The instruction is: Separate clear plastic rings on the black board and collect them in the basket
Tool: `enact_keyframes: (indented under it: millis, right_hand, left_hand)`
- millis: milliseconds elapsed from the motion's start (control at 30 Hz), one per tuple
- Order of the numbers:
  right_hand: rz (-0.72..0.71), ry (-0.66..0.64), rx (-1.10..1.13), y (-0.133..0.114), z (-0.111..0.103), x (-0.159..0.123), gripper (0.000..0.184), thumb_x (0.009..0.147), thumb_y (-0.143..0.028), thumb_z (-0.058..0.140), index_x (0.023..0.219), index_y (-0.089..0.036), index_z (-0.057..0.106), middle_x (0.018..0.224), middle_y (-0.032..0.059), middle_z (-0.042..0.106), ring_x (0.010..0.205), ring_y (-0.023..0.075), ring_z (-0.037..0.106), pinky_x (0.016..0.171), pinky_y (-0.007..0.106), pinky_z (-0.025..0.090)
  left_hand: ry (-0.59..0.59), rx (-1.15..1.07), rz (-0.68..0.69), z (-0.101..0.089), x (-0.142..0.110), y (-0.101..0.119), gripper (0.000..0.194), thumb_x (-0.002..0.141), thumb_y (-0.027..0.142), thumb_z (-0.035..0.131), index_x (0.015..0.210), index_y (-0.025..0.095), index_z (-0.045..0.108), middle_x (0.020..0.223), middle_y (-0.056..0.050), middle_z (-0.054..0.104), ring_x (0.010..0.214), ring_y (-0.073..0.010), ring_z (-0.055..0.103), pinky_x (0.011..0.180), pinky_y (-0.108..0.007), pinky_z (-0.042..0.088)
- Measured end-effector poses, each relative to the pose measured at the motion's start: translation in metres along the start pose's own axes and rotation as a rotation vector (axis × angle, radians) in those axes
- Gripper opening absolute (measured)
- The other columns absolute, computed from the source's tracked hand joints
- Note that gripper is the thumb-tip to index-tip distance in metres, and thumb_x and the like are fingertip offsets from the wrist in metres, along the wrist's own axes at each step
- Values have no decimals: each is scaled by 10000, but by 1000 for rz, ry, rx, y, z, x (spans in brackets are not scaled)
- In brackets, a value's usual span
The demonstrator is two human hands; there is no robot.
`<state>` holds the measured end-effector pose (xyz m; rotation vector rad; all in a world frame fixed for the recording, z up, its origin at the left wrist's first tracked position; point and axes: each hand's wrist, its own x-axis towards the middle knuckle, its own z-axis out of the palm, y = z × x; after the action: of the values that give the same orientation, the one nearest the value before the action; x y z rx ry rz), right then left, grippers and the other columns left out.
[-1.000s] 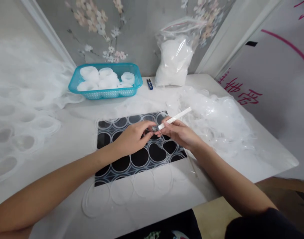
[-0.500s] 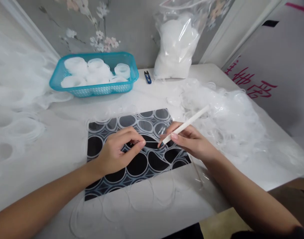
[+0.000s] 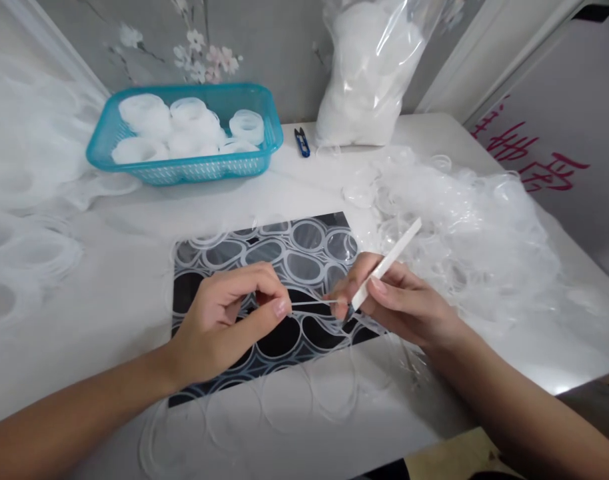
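My left hand (image 3: pixel 234 313) pinches one end of a thin translucent ring (image 3: pixel 309 303), which is stretched taut between my two hands. My right hand (image 3: pixel 399 293) grips a slim white stick-like tool (image 3: pixel 387 260) with a dark tip, slanting up to the right. Fingers of that same hand hold the ring's other end, close to the dark tip. Below both hands lies a black, patterned sheet (image 3: pixel 279 340) with pale ovals. Clear loose rings (image 3: pixel 284 400) rest along its front edge.
A blue basket (image 3: pixel 184 172) with bundled white rings stands at the back left. Small blue thread snips (image 3: pixel 302 142) lie beside it. Behind is a clear bag (image 3: pixel 359 80) of white material. Heaps of translucent rings (image 3: pixel 464 227) cover the right side, with more rings (image 3: pixel 29 253) at left.
The view has shifted slightly. The white tool now stands at a steeper slant, and its dark tip shows more. Both hands still hold the ring stretched between them.
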<state>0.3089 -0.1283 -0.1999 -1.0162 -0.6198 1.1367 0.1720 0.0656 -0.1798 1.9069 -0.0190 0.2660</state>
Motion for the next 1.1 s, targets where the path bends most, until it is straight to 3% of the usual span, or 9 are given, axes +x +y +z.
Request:
enact_keyframes:
  millis: [267, 367, 467, 567, 700, 767, 867, 1000, 1100]
  right_hand:
    - [-14, -61, 18, 0, 3, -4, 142, 908, -375, 569, 888, -246, 624, 823, 14, 697, 814, 170, 651, 836, 381, 504]
    - [35, -91, -104, -10, -1, -6, 137, 911, -359, 568, 919, -246, 644, 909, 35, 718, 900, 193, 668, 858, 396, 516]
    - [46, 53, -416, -25, -19, -7, 127, 885, -343, 606, 886, -240, 679, 1033, 58, 699, 1039, 213, 636, 881, 368, 514]
    - [-8, 258, -726, -32, -42, -7, 137, 839, -372, 655, 851, -244, 704, 1064, 64, 676, 1126, 247, 582, 861, 355, 512]
    - [96, 246, -981, -25, -57, -4, 232, 840, -443, 620, 844, -230, 711, 929, 61, 677, 958, 247, 616, 743, 349, 510]
    - [141, 266, -1040, -20, -55, -1, 272, 852, -459, 583, 849, -214, 700, 863, 51, 670, 856, 216, 612, 718, 334, 489]
    - [180, 307, -1041, -15, -53, 4, 299, 831, -468, 576, 816, -186, 676, 804, 33, 655, 770, 180, 586, 716, 315, 453]
    - [159, 368, -920, -11, -57, 12, 362, 795, -502, 569, 713, -153, 619, 644, 12, 588, 602, 133, 520, 609, 279, 402]
    - [176, 459, -983, -9, -56, 20, 377, 776, -466, 569, 571, -151, 551, 542, 13, 546, 524, 122, 484, 559, 274, 368]
  left_hand:
    - [-2, 1, 21, 0, -1, 3, 160, 868, 146, 535, 736, 207, 601, 652, 13, 576, 596, -120, 522, 547, -258, 469]
    - [-112, 88, 88, 0, 2, 5, 162, 862, 127, 542, 759, 207, 637, 677, 6, 606, 609, -113, 554, 560, -241, 483]
    - [-235, 295, 215, -5, 7, 5, 156, 865, 156, 570, 766, 205, 680, 827, -20, 657, 628, -99, 573, 566, -224, 482]
    - [-156, 529, 271, -19, 15, -4, 137, 872, 271, 596, 820, 212, 707, 944, -36, 664, 714, -125, 604, 648, -247, 504]
    - [62, 903, 10, -51, 32, -39, 380, 841, 490, 585, 1049, 186, 678, 1072, -77, 624, 952, -237, 606, 847, -367, 496]
    - [37, 1047, -193, -66, 39, -58, 510, 844, 518, 554, 1181, 138, 608, 1159, -125, 576, 1067, -289, 563, 915, -410, 460]
    - [-21, 1024, -362, -78, 44, -74, 523, 833, 495, 552, 1193, 116, 563, 1103, -127, 586, 994, -261, 589, 878, -356, 459]
    - [-130, 931, -441, -78, 43, -71, 340, 851, 453, 493, 1002, 165, 593, 832, -50, 642, 779, -218, 611, 723, -306, 451]
    - [-184, 955, -399, -76, 41, -68, 295, 870, 412, 435, 907, 172, 604, 887, -70, 657, 852, -237, 616, 767, -320, 448]
